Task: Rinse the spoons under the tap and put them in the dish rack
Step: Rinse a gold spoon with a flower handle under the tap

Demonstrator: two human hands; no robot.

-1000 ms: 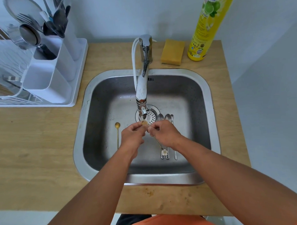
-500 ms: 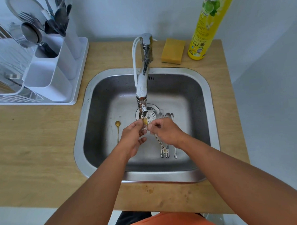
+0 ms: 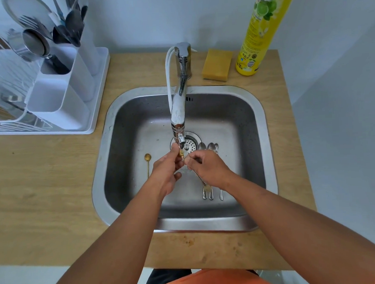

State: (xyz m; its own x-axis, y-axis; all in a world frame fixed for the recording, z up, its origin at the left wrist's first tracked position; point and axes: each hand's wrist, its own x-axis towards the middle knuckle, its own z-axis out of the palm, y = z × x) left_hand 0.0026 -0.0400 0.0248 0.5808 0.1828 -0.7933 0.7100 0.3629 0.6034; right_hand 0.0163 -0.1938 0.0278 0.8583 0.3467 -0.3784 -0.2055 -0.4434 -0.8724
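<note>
Both hands meeting over the middle of the sink (image 3: 102,188), just under the tap (image 3: 177,112) nozzle. Left hand (image 3: 165,175) with fingers curled, pinching the bowl end of a small gold spoon (image 3: 181,153) right below the spout. Right hand (image 3: 207,169) at 3 o'clock of the left, fingers curled round the thin handle of the same spoon, the handle running down toward 5 o'clock and ending in a small pale ornament. Cannot tell whether water is running.

On the sink floor, at 9 o'clock of the hands, a second gold spoon (image 3: 148,165) lying flat, bowl toward 12 o'clock, apart from the hands. At 3 o'clock of the drain (image 3: 191,142), three silver spoons (image 3: 208,147) side by side, bowls toward 12 o'clock, handles partly hidden beneath the right hand and showing again at 6 o'clock of it.

At 10 o'clock of the sink, on the wooden desk (image 3: 44,191), a white dish rack (image 3: 98,85) with a cutlery holder (image 3: 58,100) carrying forks, spoons and a ladle upright. At 12 to 1 o'clock behind the sink rim, a yellow sponge (image 3: 216,64) lying flat, and just beside it at 3 o'clock a tall yellow bottle of dish soap (image 3: 257,38) standing upright against the wall.
</note>
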